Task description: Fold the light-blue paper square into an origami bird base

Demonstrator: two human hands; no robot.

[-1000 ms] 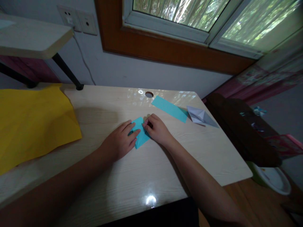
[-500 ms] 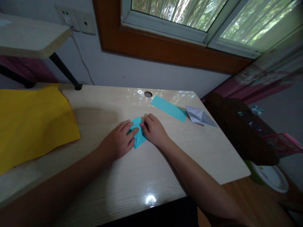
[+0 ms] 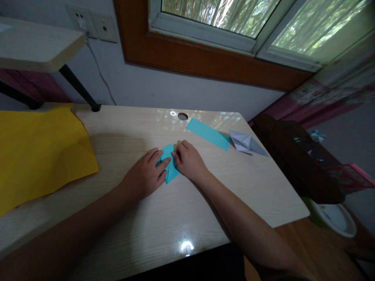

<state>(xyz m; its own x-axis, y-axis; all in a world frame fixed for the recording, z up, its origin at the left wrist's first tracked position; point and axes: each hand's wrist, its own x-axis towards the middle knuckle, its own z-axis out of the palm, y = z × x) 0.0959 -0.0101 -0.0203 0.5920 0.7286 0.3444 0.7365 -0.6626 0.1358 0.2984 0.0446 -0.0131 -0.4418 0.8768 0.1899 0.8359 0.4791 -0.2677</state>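
Observation:
A small folded piece of turquoise paper (image 3: 171, 174) lies on the light wooden table (image 3: 187, 212), partly covered by both hands. My left hand (image 3: 148, 171) rests on its left side, with the fingers spread and pressing down on the paper. At the right edge of the paper, my right hand (image 3: 189, 160) has its fingers curled, with thumb and index finger together on the fold. The undersides of my right fingers are hidden.
A turquoise paper strip (image 3: 208, 134) lies behind my right hand. Beside it is a folded white paper boat shape (image 3: 247, 143). A large yellow sheet (image 3: 43, 156) covers the table's left part. A raised shelf (image 3: 41, 47) stands at the back left.
Almost nothing differs. My right fingertips have shifted very slightly left on the paper, and the whole view has moved a touch.

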